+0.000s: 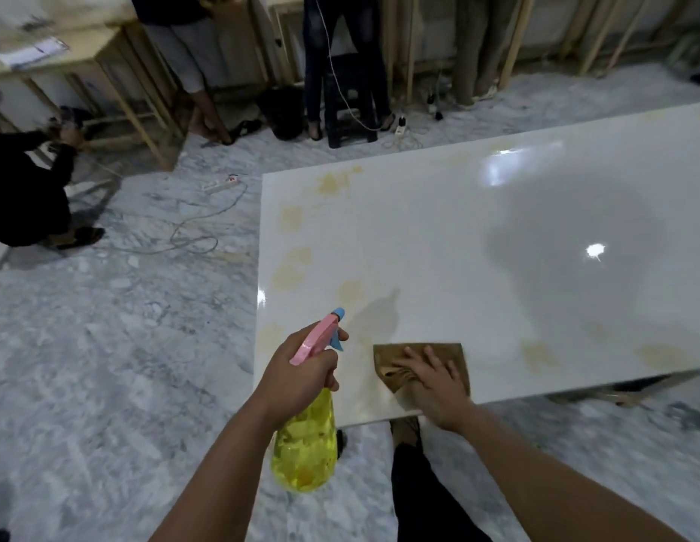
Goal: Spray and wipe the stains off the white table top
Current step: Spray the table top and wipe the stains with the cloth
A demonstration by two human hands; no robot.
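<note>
1. Left hand (pixel 301 375) grips the neck of the spray bottle (pixel 307 436), fingers curled round it, one finger forward at the blue trigger. Yellow body hangs below the fist, past the table's near edge; pink head sits above.
2. Nozzle points across the white table top (pixel 477 248) toward the yellowish stains (pixel 293 264) along the left edge — likely aimed there so the next squirt lands on dirt not yet wiped.
3. Right hand (pixel 434 379) lies flat, fingers spread, pressing the brown cloth (pixel 418 359) onto the surface near the front edge. Spread fingers put pressure over more cloth, which suits wiping.
4. Cloth bunches under the palm; its far edge lies flat.
5. More stains show at the far left corner and front right (pixel 537 356). Judgement: task well short of done.
6. Behind: marbled floor (pixel 106 365), power strip (pixel 222 183) with trailing cable, people standing and one crouching.
</note>
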